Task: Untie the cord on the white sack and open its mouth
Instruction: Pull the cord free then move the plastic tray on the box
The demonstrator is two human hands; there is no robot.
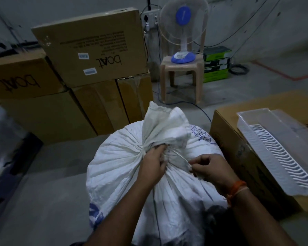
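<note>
Two hands work at the tied neck of the white sack (132,167) on the floor: left hand (154,161) grips the gathered neck, right hand (209,168) pinches the cord (182,159) taut.

Knot of the cord (182,159) hidden behind left-hand fingers (163,151).

"boat" is printed upside down on the top cardboard box (94,45) and the left cardboard box (23,77).
</note>
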